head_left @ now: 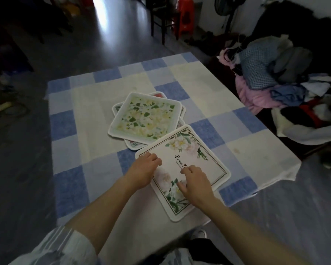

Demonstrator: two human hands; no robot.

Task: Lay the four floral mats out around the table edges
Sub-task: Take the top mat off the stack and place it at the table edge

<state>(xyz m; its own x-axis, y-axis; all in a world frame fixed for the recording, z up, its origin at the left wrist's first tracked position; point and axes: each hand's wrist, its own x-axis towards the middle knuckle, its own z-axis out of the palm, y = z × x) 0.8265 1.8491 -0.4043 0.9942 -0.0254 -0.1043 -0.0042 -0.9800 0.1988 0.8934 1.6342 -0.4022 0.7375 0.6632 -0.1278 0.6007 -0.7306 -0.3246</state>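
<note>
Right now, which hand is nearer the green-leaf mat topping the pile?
Left. The left hand rests on the lettered mat, just short of the green-leaf mat; the right hand sits farther back.

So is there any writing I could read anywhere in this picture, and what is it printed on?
"Beau T": black handwriting-style letters on the white mat nearest the person; the rest of the word is hidden under the right hand.
Green-leaf mat: no writing to be seen.
Mats under it: mostly covered, nothing readable.
Nothing else in the room shows readable text.
</note>
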